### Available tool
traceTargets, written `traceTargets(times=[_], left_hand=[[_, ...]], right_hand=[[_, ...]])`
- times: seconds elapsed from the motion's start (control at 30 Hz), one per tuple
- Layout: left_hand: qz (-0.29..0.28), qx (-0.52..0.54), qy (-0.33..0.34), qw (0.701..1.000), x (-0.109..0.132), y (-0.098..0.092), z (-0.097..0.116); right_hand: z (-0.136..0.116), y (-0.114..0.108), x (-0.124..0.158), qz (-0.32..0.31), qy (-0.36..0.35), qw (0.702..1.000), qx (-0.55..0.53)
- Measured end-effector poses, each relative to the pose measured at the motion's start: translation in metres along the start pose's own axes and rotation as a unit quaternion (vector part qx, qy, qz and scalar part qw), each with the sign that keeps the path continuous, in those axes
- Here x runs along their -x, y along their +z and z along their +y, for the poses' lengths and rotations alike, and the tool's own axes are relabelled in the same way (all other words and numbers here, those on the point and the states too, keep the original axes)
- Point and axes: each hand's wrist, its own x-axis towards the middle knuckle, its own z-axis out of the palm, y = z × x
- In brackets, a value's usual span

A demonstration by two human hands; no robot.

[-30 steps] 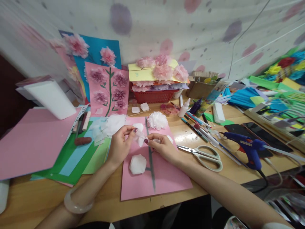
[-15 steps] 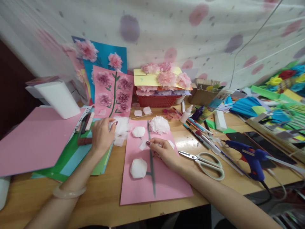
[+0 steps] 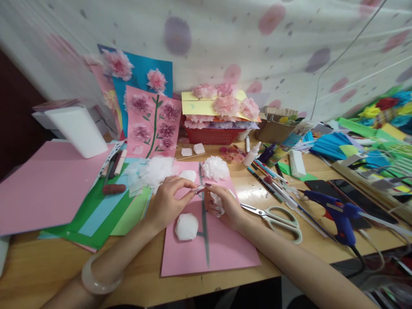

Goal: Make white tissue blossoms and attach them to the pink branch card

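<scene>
My left hand (image 3: 172, 199) and my right hand (image 3: 223, 204) meet over a pink sheet of paper (image 3: 231, 249), both pinching a small piece of white tissue paper (image 3: 200, 189). More white tissue is tucked under the curled fingers of my right hand. A painted grey-green stem (image 3: 206, 240) runs down the sheet. On it are a fluffy white paper flower (image 3: 215, 167) at the top right, a flat white paper round (image 3: 186, 226) at the lower left and another white round (image 3: 188, 175), partly covered by my left hand. Loose white tissue squares (image 3: 159, 169) lie just beyond my left hand.
Scissors (image 3: 273, 219), brushes and a blue glue gun (image 3: 337, 210) lie to the right. A white glue bottle (image 3: 252, 154) stands behind. Coloured paper (image 3: 74, 223) is stacked at left. A red basket (image 3: 210, 136) and finished flower pictures (image 3: 154, 122) stand at the back.
My left hand has moved right and nearer, from the loose tissue pile to my right hand. Both hands' fingertips now meet at the small tissue piece.
</scene>
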Motion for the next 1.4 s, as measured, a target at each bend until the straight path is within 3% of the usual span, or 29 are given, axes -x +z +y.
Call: traceTargets(times=[0.3,0.47,0.73,1.0,1.13,1.4], left_hand=[[0.005,0.034,-0.046,0.998,0.0,-0.003,0.007],[-0.008,0.034,-0.056,0.998,0.003,-0.001,0.003],[-0.052,0.116,-0.146,0.981,0.004,0.003,0.001],[0.064,0.185,-0.255,0.947,-0.007,0.0,0.006],[0.061,0.212,-0.271,0.937,-0.008,0.001,0.007],[0.056,0.184,-0.239,0.952,-0.01,-0.002,0.005]], right_hand=[[0.002,-0.003,0.001,-0.03,-0.018,0.999,0.036],[0.002,-0.001,0.001,-0.009,-0.032,0.998,0.058],[-0.001,0.0,0.001,0.038,-0.046,0.99,0.128],[0.002,0.0,0.001,0.026,-0.047,0.99,0.134],[0.002,-0.001,0.001,0.025,-0.053,0.986,0.158],[0.002,-0.001,0.0,0.028,-0.059,0.987,0.146]])
